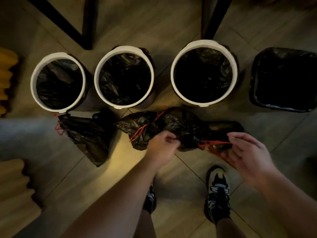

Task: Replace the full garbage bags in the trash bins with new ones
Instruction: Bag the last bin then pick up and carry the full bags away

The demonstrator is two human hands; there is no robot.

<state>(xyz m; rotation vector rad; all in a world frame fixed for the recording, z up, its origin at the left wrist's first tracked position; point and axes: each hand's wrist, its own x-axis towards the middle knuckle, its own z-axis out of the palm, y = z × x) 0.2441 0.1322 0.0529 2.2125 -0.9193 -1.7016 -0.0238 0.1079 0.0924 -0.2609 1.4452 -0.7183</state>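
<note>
- Nearest, the left hand pinches the crumpled black plastic garbage bag lying on the floor, and the right hand pinches its thin red drawstring taut.
- The white-rimmed round trash bins already look relined; tying off and removal likely remain.

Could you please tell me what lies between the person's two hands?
In the head view, the black garbage bag and its taut red drawstring span from the left hand to the right hand.
</note>
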